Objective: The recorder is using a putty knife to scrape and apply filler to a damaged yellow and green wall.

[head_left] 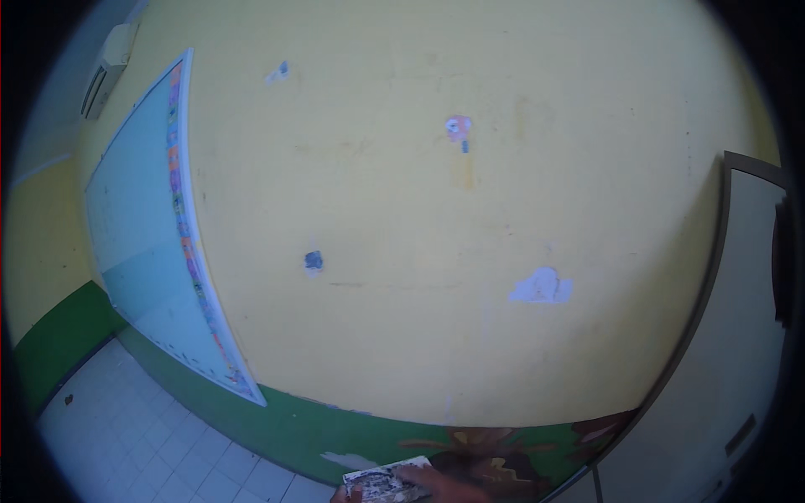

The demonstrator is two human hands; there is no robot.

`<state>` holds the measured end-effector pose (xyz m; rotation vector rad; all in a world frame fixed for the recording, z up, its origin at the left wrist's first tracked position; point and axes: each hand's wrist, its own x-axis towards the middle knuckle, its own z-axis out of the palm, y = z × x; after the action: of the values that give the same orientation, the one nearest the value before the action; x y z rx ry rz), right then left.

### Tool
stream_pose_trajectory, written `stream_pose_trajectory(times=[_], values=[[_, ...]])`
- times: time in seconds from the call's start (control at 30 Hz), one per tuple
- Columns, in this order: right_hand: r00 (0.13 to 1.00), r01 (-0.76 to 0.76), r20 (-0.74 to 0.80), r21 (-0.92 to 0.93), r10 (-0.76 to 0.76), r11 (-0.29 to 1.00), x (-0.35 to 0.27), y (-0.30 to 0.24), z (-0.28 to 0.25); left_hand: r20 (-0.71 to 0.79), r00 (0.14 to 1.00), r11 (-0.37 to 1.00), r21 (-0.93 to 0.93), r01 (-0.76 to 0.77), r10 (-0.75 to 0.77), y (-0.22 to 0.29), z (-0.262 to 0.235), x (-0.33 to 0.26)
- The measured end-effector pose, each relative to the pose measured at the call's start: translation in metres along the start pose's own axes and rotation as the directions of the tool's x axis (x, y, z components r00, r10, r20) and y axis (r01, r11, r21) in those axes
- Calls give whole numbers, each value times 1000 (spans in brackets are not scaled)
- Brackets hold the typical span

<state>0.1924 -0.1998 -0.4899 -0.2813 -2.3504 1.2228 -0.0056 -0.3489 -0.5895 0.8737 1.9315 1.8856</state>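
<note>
At the lower edge, a pale flat rectangular thing [377,484] smeared with dark and grey marks is tilted in front of the green lower wall. Its exact kind cannot be made out. My left hand [342,495] grips its left end; only a few fingertips show. Over its right side reaches my right hand [449,484], blurred, with fingers pointing left across the smeared face. Whether those fingers hold something is unclear. Just behind, a whitish patch [350,460] marks the green band.
A yellow wall [402,210] with several white and grey patches fills the view. On the left hangs a framed whiteboard [142,226], with an air conditioner [109,71] above and floor tiles [168,427] below. A grey door [713,360] stands at right.
</note>
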Motion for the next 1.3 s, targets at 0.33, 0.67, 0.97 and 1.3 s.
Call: stream_pose_trajectory(times=[0.33, 0.67, 0.97, 1.3], values=[[726, -506, -37, -705, 687, 497, -93, 104, 74, 75, 985, 931, 324, -171, 155, 86, -49, -14], [913, -394, -271, -388, 305, 833, -55, -41, 82, 224, 969, 992, 85, 88, -105, 86, -53, -6], [847, -389, -532, -614, 5, 687, -81, -60, 53, 504, 849, 928, -215, 303, -160, 122, 30, -47], [796, -381, -534, -808, -284, 450, -51, -69, -110, 633, 770, 551, -614, 565, -85, 220, 176, -9]])
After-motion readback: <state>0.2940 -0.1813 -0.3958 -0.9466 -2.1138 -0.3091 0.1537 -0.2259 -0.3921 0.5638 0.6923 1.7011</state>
